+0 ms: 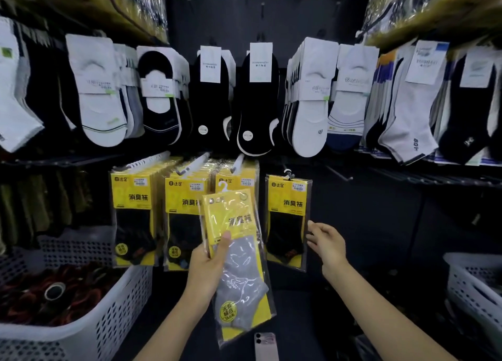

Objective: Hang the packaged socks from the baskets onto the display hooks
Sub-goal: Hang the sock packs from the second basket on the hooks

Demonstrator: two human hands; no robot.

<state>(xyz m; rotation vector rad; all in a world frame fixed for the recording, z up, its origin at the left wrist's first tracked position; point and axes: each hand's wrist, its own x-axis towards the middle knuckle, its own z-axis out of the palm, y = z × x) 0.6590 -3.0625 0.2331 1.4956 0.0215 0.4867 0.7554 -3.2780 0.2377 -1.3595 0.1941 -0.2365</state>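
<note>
Sock pack (236,254) stands nearly upright, hanger hook (224,186) topmost, gripped by left hand (209,268); right hand (326,241) hovers, fingers relaxed.

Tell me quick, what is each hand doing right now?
Left hand: grips the grey-sock pack, thumb on its front.
Right hand: open, holding nothing, fingers by the hanging black-sock pack's edge.

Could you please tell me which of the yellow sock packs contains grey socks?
The pack gripped in the left hand; the hanging packs whose contents show hold black socks.
</note>
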